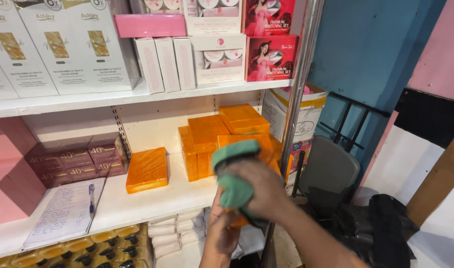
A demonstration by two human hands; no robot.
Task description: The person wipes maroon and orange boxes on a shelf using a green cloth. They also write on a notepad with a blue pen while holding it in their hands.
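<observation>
An orange block [237, 218] is gripped from below by the left hand [222, 233], mostly hidden. Directly above it, at twelve o'clock, a green cloth [234, 173] is clenched in the right hand [261, 191], forearm entering from five o'clock. The block's long axis cannot be told. Farther, at eleven o'clock, stacked orange blocks [212, 136] lie on the white shelf [137, 198].

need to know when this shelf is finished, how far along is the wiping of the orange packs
Looks done: nothing can be confirmed clean from this view. In hand: the right hand rubs a green cloth over an orange pack held from below by the left hand. Possibly left: the stack of orange packs and the single orange pack lying apart on the white shelf.
</observation>
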